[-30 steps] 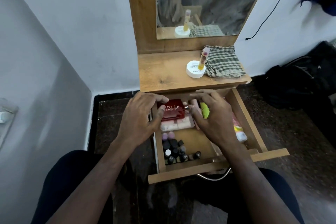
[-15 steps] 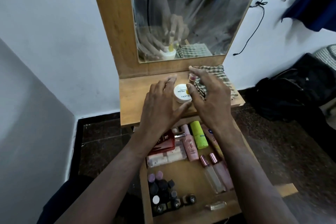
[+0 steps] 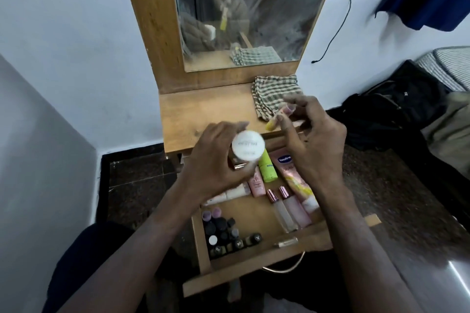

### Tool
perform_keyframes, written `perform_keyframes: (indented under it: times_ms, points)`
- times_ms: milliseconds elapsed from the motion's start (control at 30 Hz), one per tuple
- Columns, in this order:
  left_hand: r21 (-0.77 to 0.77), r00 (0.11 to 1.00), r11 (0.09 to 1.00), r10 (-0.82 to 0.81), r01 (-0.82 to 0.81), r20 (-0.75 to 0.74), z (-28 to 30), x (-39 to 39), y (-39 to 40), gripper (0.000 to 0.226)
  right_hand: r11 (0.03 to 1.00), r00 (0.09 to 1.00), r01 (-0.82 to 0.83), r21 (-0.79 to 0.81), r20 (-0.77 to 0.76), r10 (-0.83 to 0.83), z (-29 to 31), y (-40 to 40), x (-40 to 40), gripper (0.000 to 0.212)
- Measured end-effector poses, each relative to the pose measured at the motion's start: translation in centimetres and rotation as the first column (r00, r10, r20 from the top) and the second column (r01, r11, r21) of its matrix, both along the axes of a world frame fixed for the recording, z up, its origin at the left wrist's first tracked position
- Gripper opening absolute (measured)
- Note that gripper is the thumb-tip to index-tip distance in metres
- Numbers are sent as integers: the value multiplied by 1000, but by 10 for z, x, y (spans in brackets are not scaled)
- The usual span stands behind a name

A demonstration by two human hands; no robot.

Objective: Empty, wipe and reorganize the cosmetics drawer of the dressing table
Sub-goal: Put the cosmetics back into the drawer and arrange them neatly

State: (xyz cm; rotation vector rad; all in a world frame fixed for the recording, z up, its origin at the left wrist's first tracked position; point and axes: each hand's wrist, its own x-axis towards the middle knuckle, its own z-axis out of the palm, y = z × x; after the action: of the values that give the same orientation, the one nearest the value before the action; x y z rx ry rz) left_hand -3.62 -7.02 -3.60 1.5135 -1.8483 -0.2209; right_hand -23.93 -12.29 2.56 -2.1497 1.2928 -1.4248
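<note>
The wooden drawer (image 3: 256, 265) of the dressing table (image 3: 203, 112) stands pulled open below my hands. My left hand (image 3: 216, 160) grips a round white jar (image 3: 248, 146) above the drawer's back end. My right hand (image 3: 312, 140) pinches a small yellow tube with a pink cap (image 3: 276, 121) over the tabletop's front edge. Inside the drawer lie a green tube (image 3: 267, 169), a pink Vaseline tube (image 3: 292, 175), a pink bottle (image 3: 256, 183), two clear bottles with rose caps (image 3: 287, 208) and several small dark nail polish bottles (image 3: 223, 234).
A folded green checked cloth (image 3: 276, 95) lies on the tabletop at the right, below the mirror (image 3: 249, 7). A black bag (image 3: 391, 107) sits on the dark floor to the right. White walls close in on the left.
My hands rose from the drawer to the tabletop, took the white jar and the yellow tube there, and now hold them lifted toward the drawer.
</note>
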Motion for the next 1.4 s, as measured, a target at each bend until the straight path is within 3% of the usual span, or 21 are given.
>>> perform_keyframes:
  times_ms: [100, 233, 467, 700, 900, 1000, 1100, 1233, 1400]
  points:
    - [192, 996, 978, -83, 79, 15, -15, -3, 29, 86, 998, 1000, 20, 53, 10, -20, -3, 20, -15, 24]
    - [430, 968, 882, -242, 191, 66, -24, -12, 34, 80, 991, 998, 64, 121, -13, -63, -16, 42, -27, 24]
    - [468, 871, 824, -450, 320, 197, -20, -20, 18, 77, 975, 1000, 2, 223, -21, 3, -37, 39, -37, 26]
    - [622, 794, 698, -576, 355, 193, -38, -33, -4, 86, 963, 1000, -7, 271, 12, 4, -47, 31, -40, 27]
    - [594, 780, 676, -613, 436, 126, -29, -30, -3, 77, 966, 999, -31, 256, -22, 38, -51, 28, -40, 29]
    - [571, 819, 675, -574, 467, 9, -21, -23, 2, 58, 963, 998, -51, 264, -27, 60, -51, 30, -38, 31]
    - [472, 884, 777, -467, 417, -12, -9, -5, 6, 35, 952, 996, -62, 301, -44, 79, -49, 31, -36, 33]
    - [298, 981, 936, -168, 189, -93, 8, 20, 25, 22, 909, 973, -125, 399, -130, 191, -54, 40, -29, 29]
    - [173, 967, 981, 122, -84, -222, 8, 5, 55, 14, 806, 831, -344, 482, -243, 500, -69, 47, -15, 22]
